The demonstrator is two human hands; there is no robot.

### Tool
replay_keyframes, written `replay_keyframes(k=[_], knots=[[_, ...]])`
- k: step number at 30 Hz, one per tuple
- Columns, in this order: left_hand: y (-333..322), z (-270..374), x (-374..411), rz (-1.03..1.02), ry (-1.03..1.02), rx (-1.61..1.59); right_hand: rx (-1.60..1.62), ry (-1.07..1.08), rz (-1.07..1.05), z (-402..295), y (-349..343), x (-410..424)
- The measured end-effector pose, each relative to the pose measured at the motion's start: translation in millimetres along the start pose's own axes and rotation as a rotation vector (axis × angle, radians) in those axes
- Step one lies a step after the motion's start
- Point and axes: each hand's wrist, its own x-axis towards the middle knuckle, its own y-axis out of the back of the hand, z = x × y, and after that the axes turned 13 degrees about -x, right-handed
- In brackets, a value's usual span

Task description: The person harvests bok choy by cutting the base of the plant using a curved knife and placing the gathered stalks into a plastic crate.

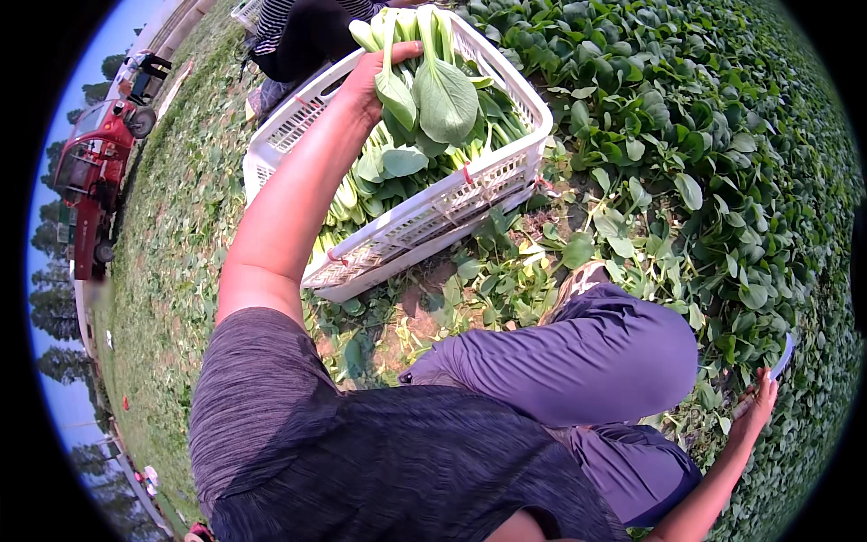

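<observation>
My left hand (374, 78) reaches over a white plastic crate (433, 210), its fingers wrapped round a bunch of leafy greens (443, 98) that looks like bok choy. Pale stems point away from me, and broad leaves hang over the crate's contents. More cut greens (366, 179) fill much of the crate below. At the lower right, beside the growing rows, my right hand (755, 410) grips a knife (784, 358) with a pale blade pointing up and outward. Part of its handle shows at the palm.
Dense growing greens (704, 135) spread along the right. Loose leaves (488, 284) litter the soil between the crate and my bent leg (576, 352). Another person (305, 34) sits beyond the crate. A red vehicle (98, 176) and a distant person (143, 71) are at far left.
</observation>
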Motion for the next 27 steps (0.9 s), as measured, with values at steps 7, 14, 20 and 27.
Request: replay_keyframes(k=[7, 14, 20, 27], knots=[[173.2, -149.2, 99.4, 0.707, -0.143, 0.358, -0.18, 0.079, -0.092, 2.7, -29.1, 0.3], [138.7, -158.7, 100.9, 0.58, -0.004, 0.432, -0.196, 0.067, -0.089, 9.2, -8.8, -33.5], [78.9, -99.8, 34.9, 0.635, 0.012, 0.434, -0.231, 0.07, -0.118, 30.6, -0.1, -27.1], [-67.5, -102.7, -57.6, -0.054, -0.609, 0.859, 0.163, 0.333, -0.16, -47.8, -36.4, -72.7]])
